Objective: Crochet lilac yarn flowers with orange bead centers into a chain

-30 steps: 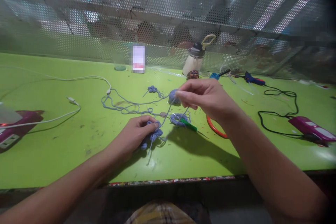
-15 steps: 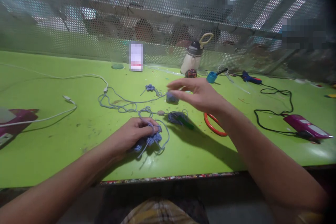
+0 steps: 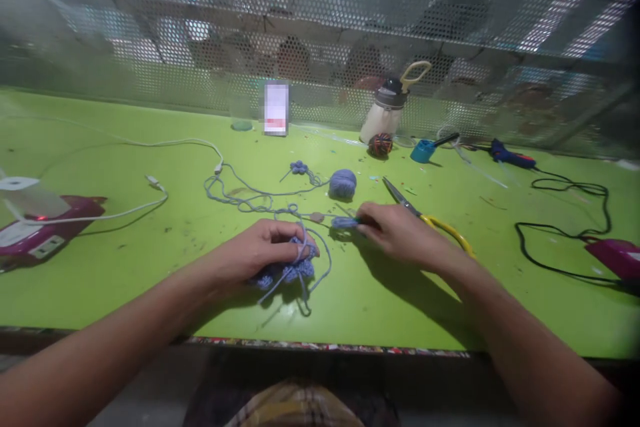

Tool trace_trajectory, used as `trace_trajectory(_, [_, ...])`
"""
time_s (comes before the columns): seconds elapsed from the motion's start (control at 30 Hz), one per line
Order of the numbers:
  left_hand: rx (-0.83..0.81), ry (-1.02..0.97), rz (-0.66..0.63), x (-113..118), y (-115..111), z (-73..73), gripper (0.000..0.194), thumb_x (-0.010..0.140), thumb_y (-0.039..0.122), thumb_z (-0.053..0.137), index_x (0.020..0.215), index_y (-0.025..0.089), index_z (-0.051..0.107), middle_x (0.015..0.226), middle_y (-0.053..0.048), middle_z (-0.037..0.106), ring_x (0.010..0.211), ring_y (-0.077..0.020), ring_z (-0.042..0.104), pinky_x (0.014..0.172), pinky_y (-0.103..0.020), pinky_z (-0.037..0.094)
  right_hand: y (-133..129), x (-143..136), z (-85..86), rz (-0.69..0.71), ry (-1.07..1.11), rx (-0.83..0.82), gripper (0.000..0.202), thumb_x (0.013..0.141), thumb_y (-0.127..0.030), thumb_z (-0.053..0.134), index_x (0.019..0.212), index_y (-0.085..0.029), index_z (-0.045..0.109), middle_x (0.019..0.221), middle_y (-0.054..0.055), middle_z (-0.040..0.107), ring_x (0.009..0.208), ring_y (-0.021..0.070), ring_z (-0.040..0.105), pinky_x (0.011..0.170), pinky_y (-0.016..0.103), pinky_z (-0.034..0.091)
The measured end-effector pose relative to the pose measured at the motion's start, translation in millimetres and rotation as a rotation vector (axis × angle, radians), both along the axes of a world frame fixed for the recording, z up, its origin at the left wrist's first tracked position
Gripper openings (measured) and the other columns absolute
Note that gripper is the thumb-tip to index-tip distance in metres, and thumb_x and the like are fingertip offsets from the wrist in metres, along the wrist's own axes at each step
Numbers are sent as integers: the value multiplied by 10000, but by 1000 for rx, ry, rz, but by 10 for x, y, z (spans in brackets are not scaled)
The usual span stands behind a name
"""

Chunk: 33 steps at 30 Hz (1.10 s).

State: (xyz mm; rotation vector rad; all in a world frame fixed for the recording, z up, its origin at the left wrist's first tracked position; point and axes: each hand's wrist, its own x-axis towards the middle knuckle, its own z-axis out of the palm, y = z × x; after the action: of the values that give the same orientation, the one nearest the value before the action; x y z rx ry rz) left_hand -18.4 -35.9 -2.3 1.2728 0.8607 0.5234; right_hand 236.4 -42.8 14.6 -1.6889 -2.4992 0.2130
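Observation:
Blue-purple crochet pieces (image 3: 300,268) are pinched in my left hand (image 3: 273,248), low over the green table, with loose yarn ends hanging from them. My right hand (image 3: 383,227) has its fingers closed on a small bundle of blue yarn (image 3: 345,221), where a bit of green shows at the fingertips. Strands of yarn loop between the two hands, past a small pinkish tag (image 3: 317,217). Behind them sits a purple-blue yarn ball (image 3: 343,185). A small crochet flower (image 3: 299,167) lies farther back. Scissors with yellow handles (image 3: 430,219) rest beside my right hand, partly hidden by it.
At the back stand a phone (image 3: 277,108), a bottle (image 3: 384,113), a multicolored yarn ball (image 3: 381,145) and a blue holder (image 3: 423,151). A glue gun (image 3: 513,155) lies right. Purple power strips (image 3: 615,257) with cables flank the table. A perforated screen rises behind.
My right hand has come down from near the yarn ball and closed on the yarn bundle. The ball and scissors are now uncovered. The view has shifted; my left hand keeps its pinch.

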Motion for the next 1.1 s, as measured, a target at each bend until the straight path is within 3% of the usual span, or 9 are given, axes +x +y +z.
trace_trajectory(0.13, [62, 44, -49, -11, 69, 79, 158, 752, 313, 712, 813, 175, 757, 687, -47, 657, 558, -127, 531, 526, -217, 383, 32, 202, 59, -54, 180, 8, 136, 915, -212, 482, 1018, -164, 558, 811, 53, 663, 695, 175, 577, 617, 278, 410])
trace_trajectory(0.23, [54, 52, -81, -3, 139, 128, 149, 748, 297, 710, 835, 188, 763, 712, -48, 676, 597, -134, 561, 561, -218, 405, 40, 246, 31, -94, 53, 51, 248, 939, -253, 452, 1133, -164, 577, 929, 106, 679, 795, 233, 613, 656, 323, 431])
trace_trajectory(0.33, [46, 14, -127, 9, 198, 118, 113, 733, 258, 723, 829, 205, 754, 728, -34, 686, 631, -131, 586, 607, -219, 428, 22, 234, 24, -155, -116, 112, 466, 924, -483, 477, 1287, -202, 554, 1064, 144, 632, 829, 295, 625, 651, 375, 446])
trace_trajectory(0.4, [49, -22, -130, 14, 221, 82, 83, 715, 228, 736, 796, 213, 742, 723, -23, 684, 634, -125, 587, 611, -216, 429, -11, 218, 67, -162, -110, 162, 510, 926, -543, 438, 1288, -212, 578, 1055, 139, 593, 818, 289, 620, 658, 389, 454])
trace_trajectory(0.5, [43, -49, -116, 13, 226, 32, 54, 714, 206, 734, 767, 211, 730, 705, -18, 671, 617, -119, 573, 590, -214, 418, -96, 174, 190, -21, 106, 245, 395, 981, -397, 390, 1215, -195, 637, 974, 107, 564, 805, 226, 596, 706, 367, 455])
trace_trajectory(0.63, [34, -48, -112, -4, 207, 20, 54, 738, 205, 713, 789, 203, 729, 719, -27, 667, 631, -127, 570, 600, -228, 429, -258, 55, 330, 194, 314, 287, 278, 963, -248, 474, 1172, -204, 651, 902, 76, 589, 770, 174, 572, 659, 298, 432])
trace_trajectory(0.8, [62, -52, -142, -18, 225, 6, 71, 764, 221, 711, 824, 183, 716, 737, -21, 659, 652, -130, 576, 618, -237, 442, -405, -80, 304, 285, 192, 171, 241, 950, -173, 459, 1075, -217, 661, 822, 57, 591, 673, 148, 514, 576, 268, 343])
trace_trajectory(1.1, [58, -87, -235, -1, 274, -26, 101, 811, 237, 713, 880, 166, 698, 756, 18, 633, 670, -84, 547, 638, -201, 431, -449, -80, 173, 295, 59, 209, 297, 920, -104, 429, 1102, -230, 627, 743, 21, 525, 605, 143, 440, 554, 282, 231])
